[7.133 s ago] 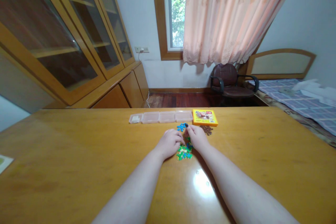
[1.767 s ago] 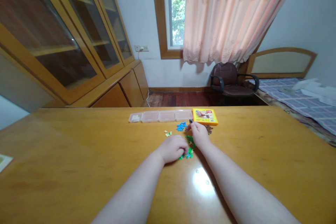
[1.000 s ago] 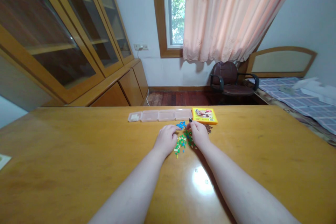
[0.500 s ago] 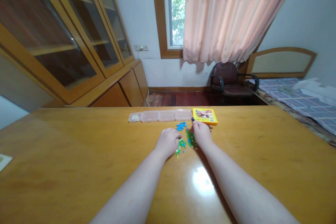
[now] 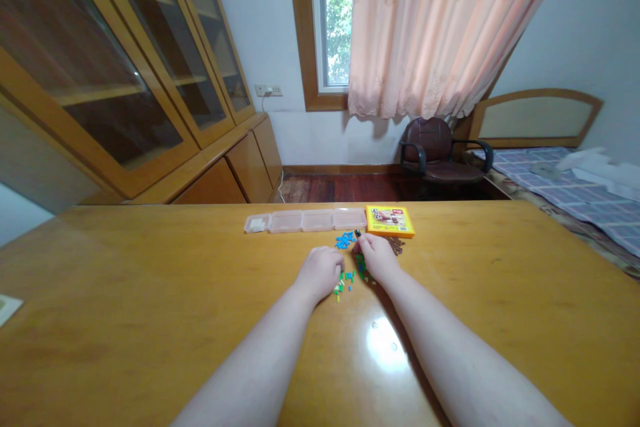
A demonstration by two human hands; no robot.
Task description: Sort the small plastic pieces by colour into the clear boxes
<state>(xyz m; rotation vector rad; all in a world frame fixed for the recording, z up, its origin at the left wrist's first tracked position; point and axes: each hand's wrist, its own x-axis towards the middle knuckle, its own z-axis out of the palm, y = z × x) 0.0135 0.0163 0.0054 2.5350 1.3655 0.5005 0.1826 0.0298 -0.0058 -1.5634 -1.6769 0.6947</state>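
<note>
Right hand (image 5: 380, 259), fingers half-bent, now farther left, baring more brown pieces (image 5: 397, 245) at its two o'clock. Left hand (image 5: 320, 272) curled over tiny green-and-cream pieces (image 5: 339, 286), four o'clock; grips unclear. Blue pieces (image 5: 345, 240) loosely heaped, left's one o'clock.

The yellow-brown wooden counter (image 5: 150, 293) is smooth and glossy; small black piece (image 5: 357, 233), small blue pieces (image 5: 345, 241) and clear rectangular tray (image 5: 317, 220) look plastic.
</note>
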